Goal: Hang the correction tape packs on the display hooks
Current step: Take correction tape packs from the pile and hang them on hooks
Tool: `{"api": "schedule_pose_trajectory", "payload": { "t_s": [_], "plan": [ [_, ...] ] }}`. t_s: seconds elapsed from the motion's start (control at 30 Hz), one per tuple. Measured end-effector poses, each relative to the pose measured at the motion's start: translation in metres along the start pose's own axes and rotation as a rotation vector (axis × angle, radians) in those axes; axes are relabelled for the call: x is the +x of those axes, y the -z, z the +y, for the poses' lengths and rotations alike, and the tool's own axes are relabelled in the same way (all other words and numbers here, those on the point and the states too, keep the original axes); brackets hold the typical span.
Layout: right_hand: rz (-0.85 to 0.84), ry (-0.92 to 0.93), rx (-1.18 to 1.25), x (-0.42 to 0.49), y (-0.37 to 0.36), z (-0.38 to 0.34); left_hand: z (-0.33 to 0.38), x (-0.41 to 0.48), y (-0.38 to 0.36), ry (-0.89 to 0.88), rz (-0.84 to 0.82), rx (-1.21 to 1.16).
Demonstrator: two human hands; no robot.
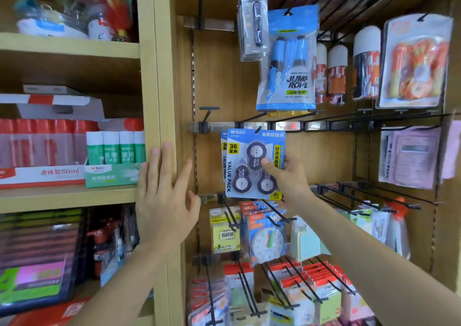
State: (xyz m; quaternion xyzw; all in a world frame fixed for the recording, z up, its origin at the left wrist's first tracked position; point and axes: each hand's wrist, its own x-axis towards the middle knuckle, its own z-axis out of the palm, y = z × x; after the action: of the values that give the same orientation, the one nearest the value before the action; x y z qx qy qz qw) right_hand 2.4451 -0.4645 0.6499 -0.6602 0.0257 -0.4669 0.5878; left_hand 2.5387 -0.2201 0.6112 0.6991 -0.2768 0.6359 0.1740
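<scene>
A blue correction tape pack (249, 166) with three dark round tapes hangs on a black display hook (252, 120) in the middle row. A second identical pack (223, 161) shows just behind it on the left. My right hand (287, 176) pinches the front pack at its right side, thumb on the blister. My left hand (164, 196) rests with straight fingers against the wooden upright (162, 76) to the left, holding nothing. An empty short hook (208, 112) sticks out left of the packs.
Jump rope bags (289, 59) hang above the packs. Sticky notes (225, 231) and a clock toy (267, 241) hang below, with long bare hooks (369, 196) to the right. Glue bottles (117, 148) and boxes fill the left shelves. Calculators (411, 156) hang at right.
</scene>
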Motion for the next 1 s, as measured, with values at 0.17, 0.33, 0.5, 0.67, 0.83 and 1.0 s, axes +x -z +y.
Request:
{"api": "schedule_pose_trajectory", "payload": {
  "t_s": [0.17, 0.33, 0.5, 0.67, 0.83, 1.0],
  "plan": [
    [0.352, 0.458, -0.626, -0.016, -0.006, 0.008, -0.001, -0.001, -0.001, -0.009, 0.012, -0.009],
    [0.02, 0.523, -1.215, -0.028, -0.022, 0.017, -0.001, -0.001, -0.002, -0.013, 0.018, -0.016],
    [0.015, 0.474, -1.358, -0.014, -0.033, 0.028, -0.001, -0.002, -0.003, -0.008, 0.025, -0.02],
    [0.035, 0.559, -1.405, 0.017, -0.038, 0.025, -0.002, -0.003, -0.004, -0.01, 0.056, -0.037],
    [-0.01, 0.528, -1.503, 0.053, -0.042, 0.029, -0.002, -0.004, -0.005, -0.009, 0.068, -0.035],
    [-0.044, 0.47, -1.592, 0.083, -0.049, 0.037, -0.002, -0.004, -0.006, -0.002, 0.06, -0.039]
  ]
}}
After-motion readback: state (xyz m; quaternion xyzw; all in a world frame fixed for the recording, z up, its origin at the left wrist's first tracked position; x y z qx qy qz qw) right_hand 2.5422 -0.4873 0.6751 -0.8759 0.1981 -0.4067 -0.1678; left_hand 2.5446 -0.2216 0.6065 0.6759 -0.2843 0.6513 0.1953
